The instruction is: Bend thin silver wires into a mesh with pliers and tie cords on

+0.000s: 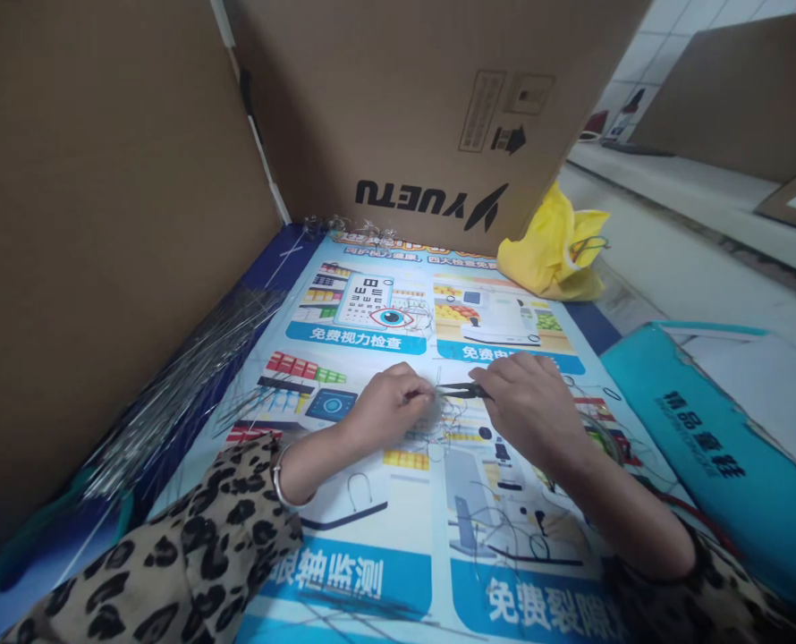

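Note:
My left hand (385,404) is closed in a pinch on a thin metal wire (431,394) over a printed poster (371,572) that covers the work surface. My right hand (530,402) is closed around small black pliers (461,389), whose tip points left and meets the wire between the two hands. Several bent wire pieces (505,528) lie scattered on the poster under and near my right forearm. A silver bracelet (279,478) sits on my left wrist, beside a leopard-print sleeve.
A bundle of long straight wires (170,402) lies at the left against a cardboard wall (89,233). A large cardboard box (425,116) stands behind. A yellow bag (552,250) lies at the back right, a teal bag (713,456) at the right.

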`<state>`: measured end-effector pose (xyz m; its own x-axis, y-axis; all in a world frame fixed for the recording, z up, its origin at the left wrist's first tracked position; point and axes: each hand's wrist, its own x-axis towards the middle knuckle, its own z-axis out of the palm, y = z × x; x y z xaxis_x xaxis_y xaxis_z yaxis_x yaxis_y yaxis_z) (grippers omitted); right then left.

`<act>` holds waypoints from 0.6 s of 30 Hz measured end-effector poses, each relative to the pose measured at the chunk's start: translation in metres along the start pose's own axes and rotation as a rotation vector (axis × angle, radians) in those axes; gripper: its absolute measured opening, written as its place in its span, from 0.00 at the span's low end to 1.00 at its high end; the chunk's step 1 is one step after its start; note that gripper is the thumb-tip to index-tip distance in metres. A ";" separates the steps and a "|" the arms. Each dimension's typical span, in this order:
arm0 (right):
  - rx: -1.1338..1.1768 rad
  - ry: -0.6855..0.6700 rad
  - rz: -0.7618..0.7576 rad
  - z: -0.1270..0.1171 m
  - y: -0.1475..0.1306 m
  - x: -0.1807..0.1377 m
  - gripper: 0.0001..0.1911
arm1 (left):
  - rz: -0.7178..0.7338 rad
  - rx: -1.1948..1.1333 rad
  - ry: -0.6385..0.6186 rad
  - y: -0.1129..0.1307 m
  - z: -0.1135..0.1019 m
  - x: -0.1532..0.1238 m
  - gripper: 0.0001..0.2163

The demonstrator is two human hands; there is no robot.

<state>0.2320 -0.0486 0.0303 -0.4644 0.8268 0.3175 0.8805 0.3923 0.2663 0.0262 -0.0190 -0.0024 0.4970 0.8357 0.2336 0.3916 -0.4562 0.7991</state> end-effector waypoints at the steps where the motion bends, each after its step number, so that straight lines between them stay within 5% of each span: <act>1: 0.006 0.000 -0.021 0.001 0.000 0.000 0.11 | 0.003 0.000 -0.010 0.000 0.000 0.000 0.07; 18: -0.117 0.037 -0.245 -0.002 0.007 0.001 0.11 | 0.044 0.041 -0.165 0.003 0.001 0.001 0.08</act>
<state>0.2372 -0.0456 0.0341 -0.6674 0.6965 0.2634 0.7254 0.5280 0.4416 0.0282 -0.0196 -0.0003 0.6332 0.7549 0.1709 0.3962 -0.5058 0.7663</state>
